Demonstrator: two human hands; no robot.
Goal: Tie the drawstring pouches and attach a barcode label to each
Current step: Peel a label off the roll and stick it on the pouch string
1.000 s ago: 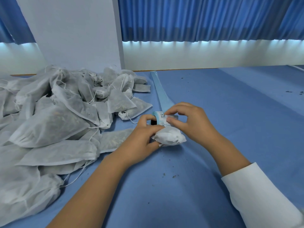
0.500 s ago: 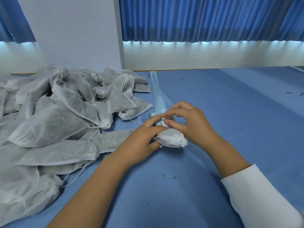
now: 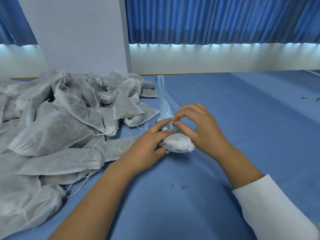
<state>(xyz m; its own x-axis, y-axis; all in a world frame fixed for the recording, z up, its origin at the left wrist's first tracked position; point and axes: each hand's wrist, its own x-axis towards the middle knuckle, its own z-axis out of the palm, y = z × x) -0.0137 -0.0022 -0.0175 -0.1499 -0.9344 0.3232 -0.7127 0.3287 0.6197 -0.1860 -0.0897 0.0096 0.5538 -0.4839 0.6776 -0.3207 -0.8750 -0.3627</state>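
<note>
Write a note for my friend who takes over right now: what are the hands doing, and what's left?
Left hand grips the white pouch on the blue table. Right hand pinches the barcode label at the pouch's neck; the label strip trails behind.
Done: pouch looks closed.
Left: press the label on, then work through the pile of pouches on the left, where no labels show.

Blue curtains [image 3: 216, 19], white pillar [image 3: 83, 32], blue tabletop [image 3: 242, 118].
</note>
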